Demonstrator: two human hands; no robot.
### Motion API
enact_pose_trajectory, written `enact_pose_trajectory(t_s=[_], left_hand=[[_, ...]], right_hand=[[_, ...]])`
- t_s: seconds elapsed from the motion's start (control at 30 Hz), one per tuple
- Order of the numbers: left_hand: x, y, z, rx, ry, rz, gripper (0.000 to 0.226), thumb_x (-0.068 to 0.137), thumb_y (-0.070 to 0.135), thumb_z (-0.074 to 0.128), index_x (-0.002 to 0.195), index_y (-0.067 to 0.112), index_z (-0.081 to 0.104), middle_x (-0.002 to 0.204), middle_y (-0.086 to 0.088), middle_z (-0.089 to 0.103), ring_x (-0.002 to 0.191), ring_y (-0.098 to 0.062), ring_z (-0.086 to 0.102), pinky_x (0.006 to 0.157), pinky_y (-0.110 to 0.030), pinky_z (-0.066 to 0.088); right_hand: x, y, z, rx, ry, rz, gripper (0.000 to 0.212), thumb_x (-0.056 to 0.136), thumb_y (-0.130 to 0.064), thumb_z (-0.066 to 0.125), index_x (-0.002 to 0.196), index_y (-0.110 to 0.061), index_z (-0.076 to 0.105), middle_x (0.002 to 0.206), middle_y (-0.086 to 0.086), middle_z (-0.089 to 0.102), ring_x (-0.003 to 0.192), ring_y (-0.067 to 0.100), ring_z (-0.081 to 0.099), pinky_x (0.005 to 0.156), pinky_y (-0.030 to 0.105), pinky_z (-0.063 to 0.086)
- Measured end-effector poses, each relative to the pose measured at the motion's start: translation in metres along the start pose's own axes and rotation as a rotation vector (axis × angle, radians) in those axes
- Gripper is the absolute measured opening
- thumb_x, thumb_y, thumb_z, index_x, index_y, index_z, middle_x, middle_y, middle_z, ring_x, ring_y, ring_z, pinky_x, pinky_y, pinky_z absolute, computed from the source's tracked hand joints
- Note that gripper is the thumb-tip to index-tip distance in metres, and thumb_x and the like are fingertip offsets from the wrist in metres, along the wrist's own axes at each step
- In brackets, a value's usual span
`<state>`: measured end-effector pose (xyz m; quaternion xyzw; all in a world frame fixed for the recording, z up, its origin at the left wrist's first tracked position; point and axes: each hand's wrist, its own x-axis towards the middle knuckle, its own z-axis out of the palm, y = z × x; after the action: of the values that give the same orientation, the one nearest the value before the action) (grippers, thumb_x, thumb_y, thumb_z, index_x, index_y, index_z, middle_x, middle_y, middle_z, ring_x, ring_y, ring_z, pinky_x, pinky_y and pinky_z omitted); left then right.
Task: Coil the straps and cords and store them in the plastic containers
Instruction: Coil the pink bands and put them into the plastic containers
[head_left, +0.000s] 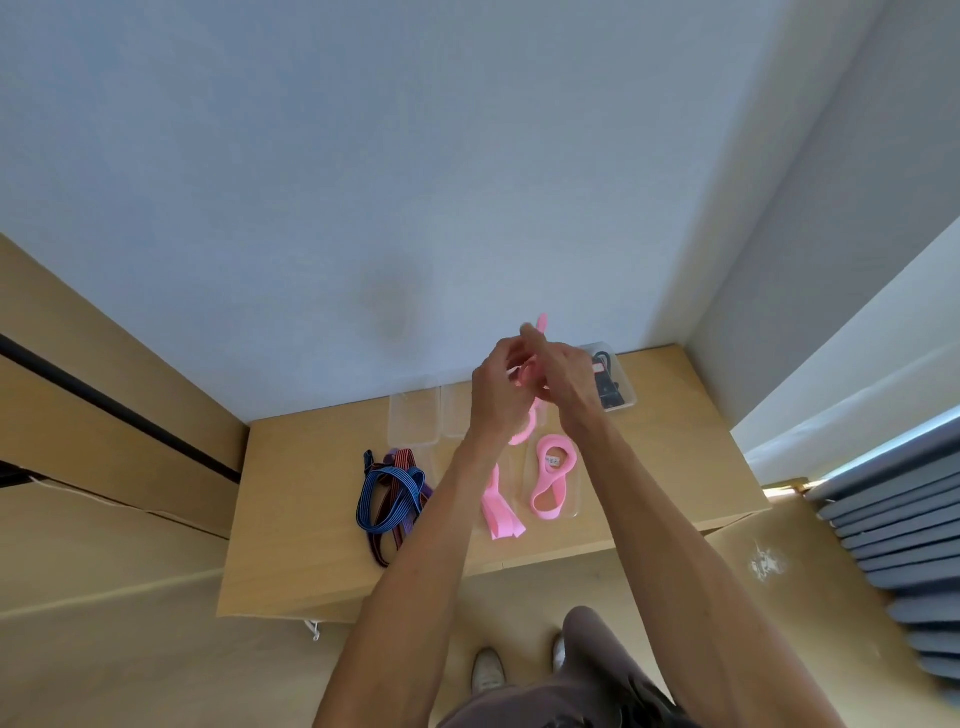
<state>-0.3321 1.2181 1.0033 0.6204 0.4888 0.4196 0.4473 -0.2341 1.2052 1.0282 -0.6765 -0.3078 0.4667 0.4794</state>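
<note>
Both hands are raised together above the small wooden table (311, 519), working a pink strap (524, 431). My left hand (498, 395) and my right hand (563, 379) both grip it; one end sticks up above the fingers and a loop hangs below the wrists. Its loose tail (498, 512) lies on the table. A coiled pink strap (555, 475) sits in a clear plastic container (574, 512). Blue, red and purple elastic straps (389, 499) lie in a tangle on the table's left part.
Two clear containers (415, 415) stand by the wall behind my hands. Another clear container (621, 387) at the back right holds dark cords. Cardboard panels (104, 415) stand on the left, grey stacked pads (898, 530) on the right. My shoes (488, 667) show on the floor.
</note>
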Motion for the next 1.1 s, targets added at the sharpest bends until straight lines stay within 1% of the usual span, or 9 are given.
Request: enact_pose_trajectory(t_s=[0.17,0.3,0.4,0.47,0.6,0.77,0.9,1.0,1.1], left_hand=[[0.0,-0.009,-0.011,-0.181,0.027,-0.111,0.029,0.082,-0.008,0.068,0.107,0.007,0.072,0.104,-0.002,0.075,0.103,-0.018,0.071,0.096,-0.04,0.057],[-0.004,-0.026,-0.019,-0.088,0.314,-0.433,0.037,0.088,0.012,0.06,0.125,0.014,0.065,0.128,-0.002,0.065,0.116,-0.018,0.059,0.096,-0.031,0.046],[-0.013,-0.049,-0.026,-0.45,0.105,-0.862,0.052,0.094,0.046,0.054,0.135,0.015,0.056,0.14,-0.012,0.054,0.118,-0.027,0.052,0.098,-0.038,0.038],[-0.026,-0.063,-0.027,-0.682,-0.064,-0.978,0.062,0.094,0.058,0.049,0.13,0.009,0.058,0.132,-0.02,0.056,0.12,-0.033,0.055,0.102,-0.045,0.04],[-0.043,-0.079,-0.025,-1.042,-0.119,-0.937,0.041,0.097,0.036,0.046,0.109,0.001,0.064,0.119,-0.024,0.063,0.104,-0.037,0.065,0.081,-0.039,0.051],[-0.039,-0.077,-0.024,-0.854,-0.143,-0.96,0.014,0.097,0.011,0.052,0.1,0.001,0.063,0.086,-0.011,0.067,0.065,-0.017,0.062,0.056,-0.026,0.05],[-0.033,-0.082,-0.031,-0.459,0.055,-0.916,0.011,0.089,0.002,0.066,0.1,-0.001,0.067,0.082,-0.012,0.066,0.064,-0.02,0.056,0.061,-0.032,0.045],[-0.024,-0.071,-0.034,-0.473,0.201,-0.814,0.013,0.085,-0.004,0.07,0.096,0.001,0.064,0.078,-0.016,0.069,0.059,-0.022,0.054,0.055,-0.031,0.042],[-0.013,-0.052,-0.032,-0.53,0.136,-0.714,0.015,0.083,0.001,0.075,0.092,0.006,0.064,0.085,-0.015,0.07,0.073,-0.024,0.064,0.074,-0.039,0.055]], right_hand=[[0.004,0.001,-0.011,0.072,0.084,0.015,0.017,0.091,-0.02,0.059,0.078,-0.017,0.069,0.08,0.013,0.074,0.08,0.028,0.071,0.083,0.056,0.059],[0.004,-0.01,-0.017,0.209,0.007,0.06,0.02,0.097,-0.006,0.05,0.105,-0.005,0.068,0.107,0.022,0.071,0.098,0.036,0.07,0.074,0.044,0.061],[0.001,-0.019,-0.023,0.388,-0.121,0.104,0.021,0.099,-0.003,0.046,0.106,-0.003,0.065,0.108,0.028,0.071,0.101,0.036,0.071,0.084,0.051,0.057],[0.0,-0.019,-0.025,0.476,-0.152,0.139,0.021,0.1,-0.003,0.044,0.105,-0.001,0.064,0.107,0.028,0.07,0.097,0.034,0.072,0.086,0.051,0.056],[-0.002,-0.009,-0.03,0.546,-0.138,0.21,0.022,0.101,-0.003,0.042,0.109,0.0,0.063,0.104,0.027,0.071,0.095,0.033,0.072,0.083,0.048,0.058],[0.002,0.006,-0.034,0.498,-0.004,0.274,0.017,0.098,-0.004,0.048,0.102,-0.005,0.065,0.095,0.018,0.073,0.089,0.029,0.07,0.066,0.037,0.058],[0.013,0.023,-0.042,0.027,0.285,0.15,0.024,0.093,-0.009,0.049,0.107,-0.002,0.066,0.09,0.009,0.063,0.082,0.025,0.058,0.073,0.037,0.049],[0.007,0.032,-0.038,-0.237,0.334,0.045,0.019,0.09,-0.008,0.049,0.095,-0.003,0.067,0.082,0.006,0.06,0.073,0.023,0.053,0.062,0.029,0.043],[-0.001,0.037,-0.025,-0.295,0.325,-0.004,0.018,0.09,-0.01,0.054,0.079,-0.01,0.068,0.065,-0.001,0.057,0.057,0.015,0.049,0.046,0.021,0.031]])
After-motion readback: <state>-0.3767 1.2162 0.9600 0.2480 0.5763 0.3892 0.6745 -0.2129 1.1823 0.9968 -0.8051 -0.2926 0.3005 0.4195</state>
